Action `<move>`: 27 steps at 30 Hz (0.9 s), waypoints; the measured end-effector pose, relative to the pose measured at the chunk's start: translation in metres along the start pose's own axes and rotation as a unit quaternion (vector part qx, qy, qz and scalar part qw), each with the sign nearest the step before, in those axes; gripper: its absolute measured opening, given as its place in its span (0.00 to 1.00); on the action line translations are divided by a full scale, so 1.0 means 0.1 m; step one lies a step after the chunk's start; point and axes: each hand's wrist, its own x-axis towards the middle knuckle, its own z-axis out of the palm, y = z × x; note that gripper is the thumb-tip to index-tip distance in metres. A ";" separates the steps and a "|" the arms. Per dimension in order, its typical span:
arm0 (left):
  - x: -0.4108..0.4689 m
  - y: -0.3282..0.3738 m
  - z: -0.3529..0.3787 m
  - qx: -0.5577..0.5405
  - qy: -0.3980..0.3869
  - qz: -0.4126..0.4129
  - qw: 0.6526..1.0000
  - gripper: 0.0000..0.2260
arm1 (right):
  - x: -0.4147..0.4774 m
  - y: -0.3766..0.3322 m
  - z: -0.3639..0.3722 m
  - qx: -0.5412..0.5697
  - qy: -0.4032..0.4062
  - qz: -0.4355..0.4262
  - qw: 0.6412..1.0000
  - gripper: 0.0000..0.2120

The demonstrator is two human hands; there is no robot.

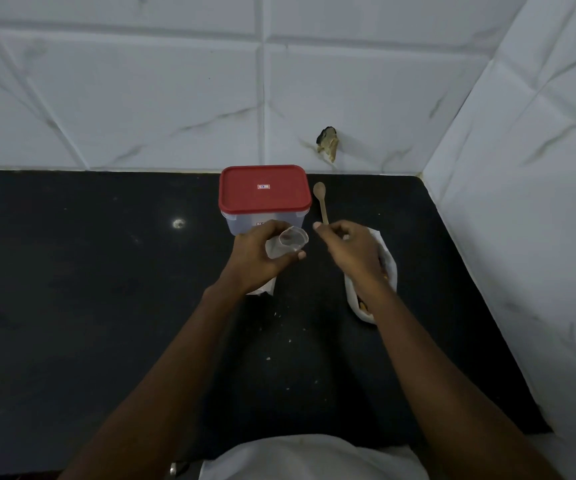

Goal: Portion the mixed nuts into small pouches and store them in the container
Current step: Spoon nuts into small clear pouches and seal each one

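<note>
My left hand [262, 258] grips a small clear pouch [288, 242] with its mouth held open, just in front of the container. My right hand [348, 249] holds the handle of a wooden spoon [320, 199], whose bowl points away toward the wall. A clear plastic container with a red lid [264, 190] stands shut at the back of the black counter [106, 289]. Under my right wrist lies a white bag of mixed nuts [388, 271], partly hidden by the arm. More clear pouch material [262, 289] shows under my left wrist.
White marbled tile walls close the counter at the back and the right; a chipped hole [328, 142] marks the back wall. Small crumbs [279, 341] dot the counter between my forearms.
</note>
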 end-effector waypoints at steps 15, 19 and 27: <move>0.27 -0.16 0.17 -0.036 0.001 -0.038 0.999 0.20 | 1.46 0.30 0.21 -0.395 0.000 0.005 0.919 0.14; 0.31 -0.18 0.22 -0.043 0.001 -0.046 0.998 0.20 | 1.56 0.38 0.34 -0.431 -0.008 0.005 0.903 0.18; 0.29 -0.14 0.28 -0.044 0.000 -0.077 0.996 0.23 | 1.51 0.40 0.31 -0.362 -0.005 0.035 0.932 0.11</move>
